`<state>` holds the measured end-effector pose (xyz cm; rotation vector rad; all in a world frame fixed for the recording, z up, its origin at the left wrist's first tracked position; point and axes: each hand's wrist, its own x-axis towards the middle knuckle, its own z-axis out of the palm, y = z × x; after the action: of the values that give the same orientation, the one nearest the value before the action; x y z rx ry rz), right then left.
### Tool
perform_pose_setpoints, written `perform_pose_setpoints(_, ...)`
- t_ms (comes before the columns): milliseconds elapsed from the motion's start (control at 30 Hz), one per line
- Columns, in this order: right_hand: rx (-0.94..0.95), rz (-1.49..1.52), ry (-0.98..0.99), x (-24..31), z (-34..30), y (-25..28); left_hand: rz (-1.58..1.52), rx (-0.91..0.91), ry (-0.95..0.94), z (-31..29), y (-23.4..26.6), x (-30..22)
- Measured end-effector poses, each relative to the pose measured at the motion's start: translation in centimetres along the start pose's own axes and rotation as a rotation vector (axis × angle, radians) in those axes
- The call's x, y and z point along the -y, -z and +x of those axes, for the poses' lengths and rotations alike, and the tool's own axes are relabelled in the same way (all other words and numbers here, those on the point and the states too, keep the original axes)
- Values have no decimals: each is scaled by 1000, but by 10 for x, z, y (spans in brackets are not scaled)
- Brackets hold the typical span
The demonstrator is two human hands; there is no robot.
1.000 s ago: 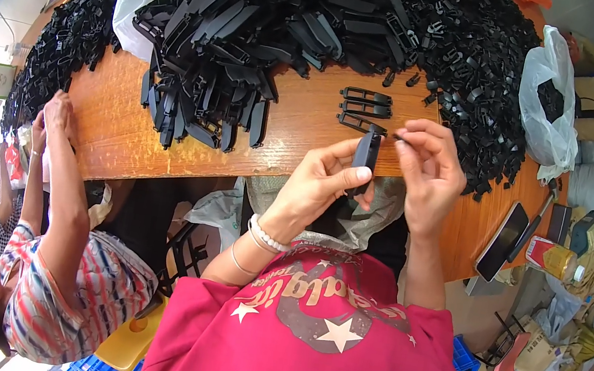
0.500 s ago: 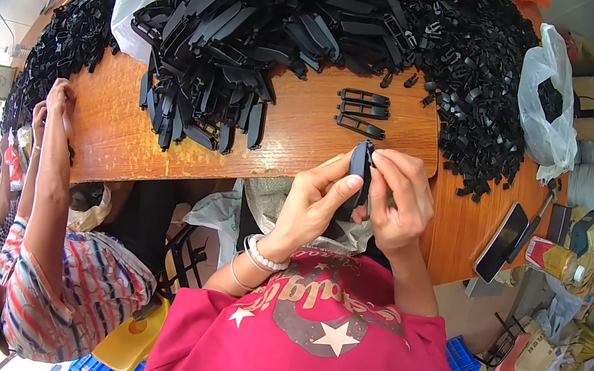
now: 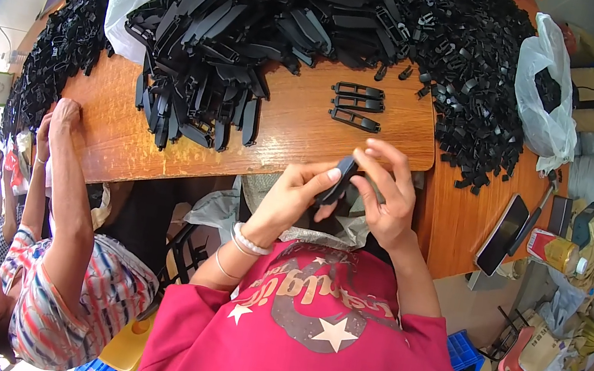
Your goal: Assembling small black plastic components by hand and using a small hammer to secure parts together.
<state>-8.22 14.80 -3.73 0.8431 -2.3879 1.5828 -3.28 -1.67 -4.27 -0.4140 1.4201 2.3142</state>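
Note:
My left hand [image 3: 291,198] is closed around a long, slightly curved black plastic clip-like part [image 3: 346,171], thumb pressed on its flat side. The part stands tilted over the table's front edge. Just right of it, my right hand [image 3: 391,200] has thumb and fingers apart, its fingertips close to the part's upper end; whether they touch it I cannot tell. Ahead of my hands, several slim black frame-like parts [image 3: 356,105] lie in a small stack of rows on the wooden table [image 3: 291,119].
A large heap of long black parts [image 3: 233,45] spills from a white sack [image 3: 127,14]. Small black clips [image 3: 479,97] are piled at right, beside a clear plastic bag [image 3: 548,100]. A phone [image 3: 502,233] lies at the right edge. Left, a co-worker's arms [image 3: 69,167] reach onto the table.
My right fingers have come off the black part and spread apart. My left hand has shifted slightly left and tilted the part. The co-worker's hands have moved a little nearer.

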Motion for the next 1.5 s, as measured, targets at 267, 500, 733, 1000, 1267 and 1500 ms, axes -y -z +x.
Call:
perform_pose_setpoints(267, 249, -17, 181, -28, -6, 5, 201, 91, 157, 19, 21, -4)
perform_pose_setpoints(500, 68, -316, 4, -58, 0, 4, 1335, -327, -1059, 106, 10, -75)
perform_pose_setpoints(733, 29, -392, -7, -56, 26, 2, 1892, -255, -982, 159, 14, -98)
perform_pose_setpoints(1000, -167, -622, -29, -115, 80, 47, 529, -119, -735, 96, 3, -74)
perform_pose_setpoints(1267, -7, -867, -205, -115, 103, 32, -325, -221, -699, 65, 33, -39)
perform_pose_setpoints(1500, -100, -963, -198, -121, 98, 26, -344, -201, -477, 46, 28, -24)
